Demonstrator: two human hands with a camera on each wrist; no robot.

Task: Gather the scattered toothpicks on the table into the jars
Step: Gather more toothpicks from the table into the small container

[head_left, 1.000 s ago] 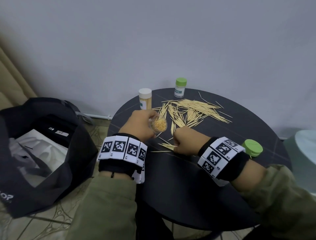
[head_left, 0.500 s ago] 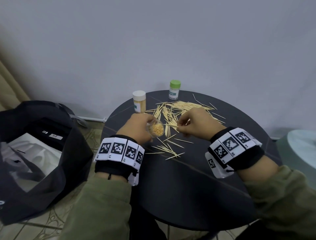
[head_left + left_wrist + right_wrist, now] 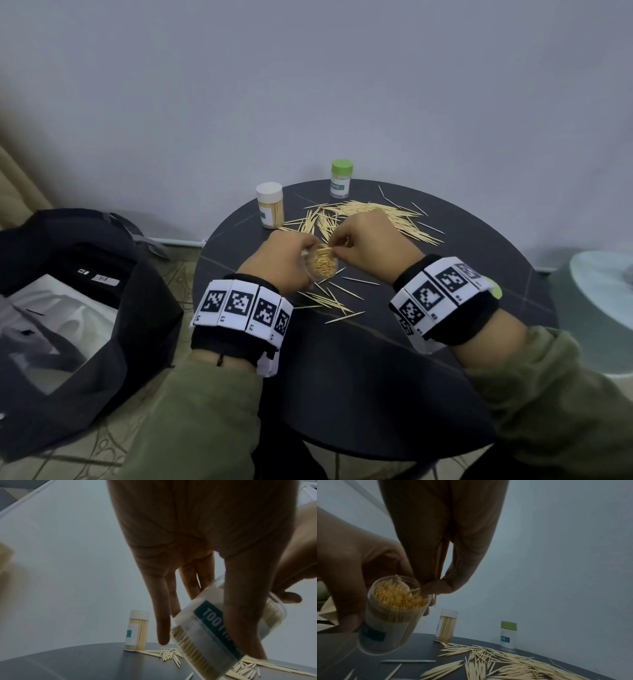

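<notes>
Our left hand grips the clear plastic toothpick jar tilted toward our right hand, which pinches thin wooden toothpicks into its mouth.

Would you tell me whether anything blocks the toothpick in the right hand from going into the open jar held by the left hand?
Nothing visible does. The right hand pinches a toothpick at the uncapped mouth of the jar, which the left hand holds tilted.
</notes>
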